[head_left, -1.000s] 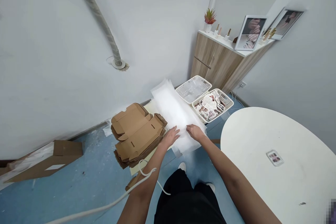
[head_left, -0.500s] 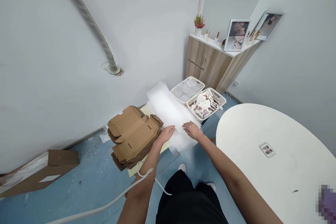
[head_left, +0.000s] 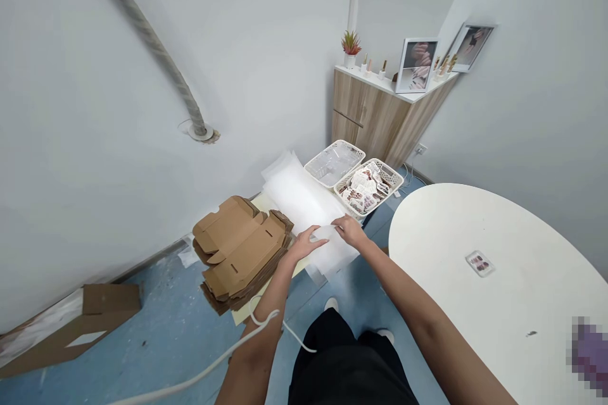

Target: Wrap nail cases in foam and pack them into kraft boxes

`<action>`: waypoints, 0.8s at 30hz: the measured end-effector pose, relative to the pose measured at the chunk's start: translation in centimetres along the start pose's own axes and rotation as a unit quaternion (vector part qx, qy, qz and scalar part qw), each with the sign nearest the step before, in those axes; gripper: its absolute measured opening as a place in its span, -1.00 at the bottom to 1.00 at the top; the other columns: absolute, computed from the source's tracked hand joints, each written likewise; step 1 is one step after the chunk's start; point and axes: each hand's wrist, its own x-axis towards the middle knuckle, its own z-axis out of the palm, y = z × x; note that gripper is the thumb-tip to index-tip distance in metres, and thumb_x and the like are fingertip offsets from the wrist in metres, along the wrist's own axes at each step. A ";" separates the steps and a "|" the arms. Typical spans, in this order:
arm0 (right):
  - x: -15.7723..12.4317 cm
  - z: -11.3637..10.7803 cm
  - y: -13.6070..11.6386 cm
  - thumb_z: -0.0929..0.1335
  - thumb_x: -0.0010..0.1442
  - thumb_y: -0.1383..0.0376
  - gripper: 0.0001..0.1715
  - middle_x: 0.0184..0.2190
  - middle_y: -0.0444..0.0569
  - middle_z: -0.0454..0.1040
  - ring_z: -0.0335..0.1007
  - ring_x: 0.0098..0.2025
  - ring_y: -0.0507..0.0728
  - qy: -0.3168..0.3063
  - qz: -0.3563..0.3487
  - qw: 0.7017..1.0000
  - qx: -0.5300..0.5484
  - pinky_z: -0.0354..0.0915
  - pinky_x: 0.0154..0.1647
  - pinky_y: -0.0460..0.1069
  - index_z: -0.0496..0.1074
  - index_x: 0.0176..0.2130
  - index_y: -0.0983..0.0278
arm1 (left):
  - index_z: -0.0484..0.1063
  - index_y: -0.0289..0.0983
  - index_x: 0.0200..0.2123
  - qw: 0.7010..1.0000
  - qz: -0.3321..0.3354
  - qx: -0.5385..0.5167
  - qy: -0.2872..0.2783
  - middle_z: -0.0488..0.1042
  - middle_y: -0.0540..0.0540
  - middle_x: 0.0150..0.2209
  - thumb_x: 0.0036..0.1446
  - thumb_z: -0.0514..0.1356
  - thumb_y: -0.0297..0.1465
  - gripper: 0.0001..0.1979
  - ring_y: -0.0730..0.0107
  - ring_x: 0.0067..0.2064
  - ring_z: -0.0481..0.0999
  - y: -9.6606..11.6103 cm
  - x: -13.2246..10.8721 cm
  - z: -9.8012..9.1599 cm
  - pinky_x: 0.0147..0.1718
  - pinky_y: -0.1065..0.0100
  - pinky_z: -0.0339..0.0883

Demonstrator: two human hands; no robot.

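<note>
A stack of thin white translucent packing sheets (head_left: 304, 196) lies in front of me, and the near edge of the top one is lifted between my hands. My right hand (head_left: 350, 231) has its fingertips closed on that lifted edge. At the left side of the same edge is my left hand (head_left: 304, 244), thumb and forefinger spread apart, touching or very near the sheet. Flattened brown cardboard boxes (head_left: 242, 247) are piled just left of my left hand.
Beyond the sheets stand a white basket of clear plastic pieces (head_left: 334, 164) and a white basket of press-on nail packs (head_left: 368, 187). A round white table (head_left: 437, 234) at right bears a small nail pack (head_left: 479, 263). A white cable (head_left: 213, 361) crosses low at left.
The near edge of the top sheet has come up between my hands. My left thumb and forefinger have spread apart. The view has shifted slightly.
</note>
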 end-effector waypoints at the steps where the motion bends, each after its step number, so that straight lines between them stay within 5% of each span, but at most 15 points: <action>1: -0.1 -0.8 0.6 0.25 0.23 0.43 -0.66 -0.13 0.03 0.59 0.46 -0.03 0.20 0.018 0.007 1.000 0.014 0.13 0.21 0.21 0.54 -0.11 0.22 | 0.37 -0.15 0.11 1.000 0.013 0.003 -0.006 0.50 -0.07 0.07 0.05 0.25 -0.12 -0.45 0.22 0.05 0.48 0.3 0.3 0.2 0.05 0.26 0.32; 6: -4.5 -5.8 6.3 0.28 0.14 0.45 -0.61 -0.02 -0.03 0.54 0.29 0.18 0.26 0.063 0.054 0.995 0.062 0.07 0.23 0.33 0.54 -0.12 0.13 | 0.37 -0.15 0.14 0.990 0.095 0.100 -0.001 0.39 -0.08 0.20 0.18 0.09 -0.42 -0.56 0.26 0.24 0.33 2.2 2.8 3.6 0.30 0.02 -0.01; 12: -17.4 -9.1 13.6 0.26 0.15 0.45 -0.59 0.05 -0.02 0.51 0.25 0.21 0.29 0.151 0.154 0.976 0.003 0.22 0.15 0.33 0.53 -0.09 0.16 | 0.32 -0.22 0.18 0.968 0.191 0.165 -0.008 0.28 -0.16 0.27 0.22 -0.04 -0.52 -0.52 0.23 0.33 0.17 7.8 4.1 13.2 0.31 -0.05 -0.05; 19: -33.6 -7.3 18.1 0.18 0.13 0.54 -0.57 0.10 0.00 0.46 0.14 0.27 0.30 0.254 0.279 0.919 -0.118 0.28 0.14 0.31 0.53 -0.18 0.26 | 0.27 -0.20 0.22 0.931 0.258 0.240 -0.092 0.07 -0.19 0.36 0.22 -0.02 -0.52 -0.50 0.07 0.40 -0.07 13.9 4.3 25.7 0.31 -0.17 -0.14; 24: -42.8 -4.4 19.7 0.19 0.15 0.54 -0.63 0.09 0.07 0.47 0.14 0.27 0.33 0.271 0.342 0.885 -0.164 0.27 0.16 0.31 0.51 -0.25 0.31 | 0.35 -0.21 0.15 0.904 0.282 0.275 -0.165 0.13 -0.22 0.34 0.23 -0.01 -0.52 -0.55 0.04 0.39 -0.05 16.5 4.3 31.9 0.31 -0.16 -0.15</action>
